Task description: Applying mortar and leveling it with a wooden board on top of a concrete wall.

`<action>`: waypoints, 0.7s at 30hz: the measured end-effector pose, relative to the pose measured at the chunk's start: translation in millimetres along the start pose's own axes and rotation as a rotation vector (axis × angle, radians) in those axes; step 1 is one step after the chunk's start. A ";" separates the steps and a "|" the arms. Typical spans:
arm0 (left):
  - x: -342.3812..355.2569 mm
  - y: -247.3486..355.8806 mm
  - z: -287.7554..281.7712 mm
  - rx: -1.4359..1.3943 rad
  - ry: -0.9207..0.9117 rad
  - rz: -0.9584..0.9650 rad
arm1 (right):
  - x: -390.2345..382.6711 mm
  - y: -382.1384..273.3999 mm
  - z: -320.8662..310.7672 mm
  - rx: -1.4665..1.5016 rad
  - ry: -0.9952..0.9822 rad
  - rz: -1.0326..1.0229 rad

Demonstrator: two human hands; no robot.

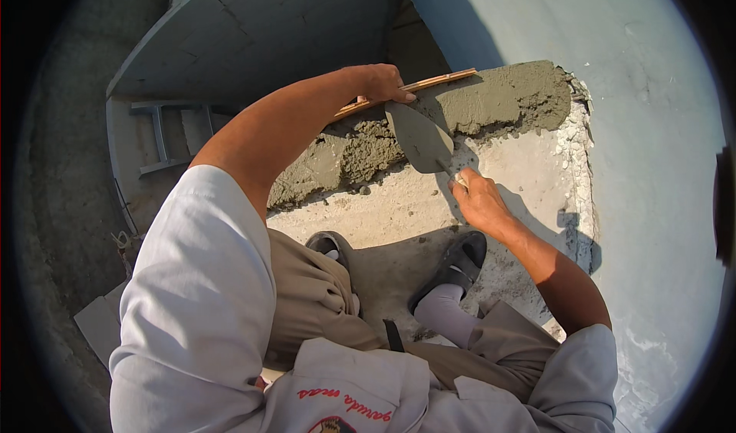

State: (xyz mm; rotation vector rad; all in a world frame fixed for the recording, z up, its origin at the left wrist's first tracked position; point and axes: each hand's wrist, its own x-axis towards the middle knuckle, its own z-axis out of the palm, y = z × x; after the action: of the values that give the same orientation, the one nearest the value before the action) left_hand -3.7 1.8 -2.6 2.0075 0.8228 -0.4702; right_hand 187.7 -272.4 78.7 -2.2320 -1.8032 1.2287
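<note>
The person's left hand (pixel 383 84) is clamped on a thin wooden board (pixel 443 78), the thumb on its near side and the other fingers mostly hidden behind it. The board lies aslant along the far edge of a band of grey mortar (pixel 506 100), which runs from the lower left to the upper right along a pale ledge (pixel 521 165). The mortar is fairly smooth on top at the right, rough and crumbly on its near side, with small crumbs scattered before it.

The right hand (pixel 479 201) is closed around the handle of a trowel (pixel 420 138), fingers together. The blade, coated grey, lies over the middle of the mortar and points up and left, its tip just beside the board and the left hand; whether its underside touches the mortar cannot be told.

The person's feet, in dark sandals (pixel 328 243), are planted apart on the near side of the mortar, a light sock (pixel 448 314) showing on the right one. Beige trousers (pixel 307 291) and a pale shirt (pixel 199 280) with red stitching fill the lower part of the view. A grey-blue wall (pixel 652 126) rises on the right; on the left a grey frame (pixel 161 138) lies in shadow
</note>
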 end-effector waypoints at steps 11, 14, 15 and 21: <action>12.1 4.7 4.0 0.053 0.010 0.016 | 1.2 -40.0 83.2 0.129 -0.085 -0.252; 3.8 -7.2 3.7 0.026 0.002 -0.028 | -2.7 -62.1 48.3 -0.267 -0.067 -0.238; 4.7 0.4 1.3 0.028 0.006 -0.014 | 1.9 -41.4 43.2 -0.289 0.001 -0.234; 5.8 -1.9 2.0 -0.002 0.006 -0.014 | 18.4 21.0 -31.1 -0.286 0.141 0.006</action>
State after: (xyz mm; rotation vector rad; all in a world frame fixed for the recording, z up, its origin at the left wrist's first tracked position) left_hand -0.9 3.0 -8.2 2.0030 0.8414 -0.4721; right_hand 223.2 -250.3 80.1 -2.3954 -2.0274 0.8325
